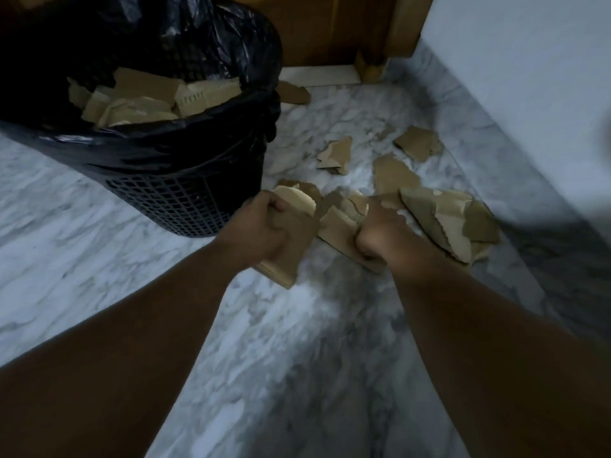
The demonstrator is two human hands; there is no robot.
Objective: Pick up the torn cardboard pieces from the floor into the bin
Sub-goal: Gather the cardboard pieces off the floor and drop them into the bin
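Observation:
Torn brown cardboard pieces lie scattered on the marble floor (82, 246) to the right of a black mesh bin (185, 206) lined with a black bag. The bin holds several cardboard pieces (148, 100). My left hand (261, 229) is closed on a stack of cardboard pieces (291, 256) just off the floor beside the bin. My right hand (377, 233) is closed on another cardboard piece (340, 226) in the pile. More loose pieces (443, 216) lie to its right, and smaller ones (337, 153) lie farther back.
A pale wall (529, 77) runs along the right side. A wooden door and frame (347, 31) stand at the back, with one cardboard scrap (294, 94) near the threshold behind the bin.

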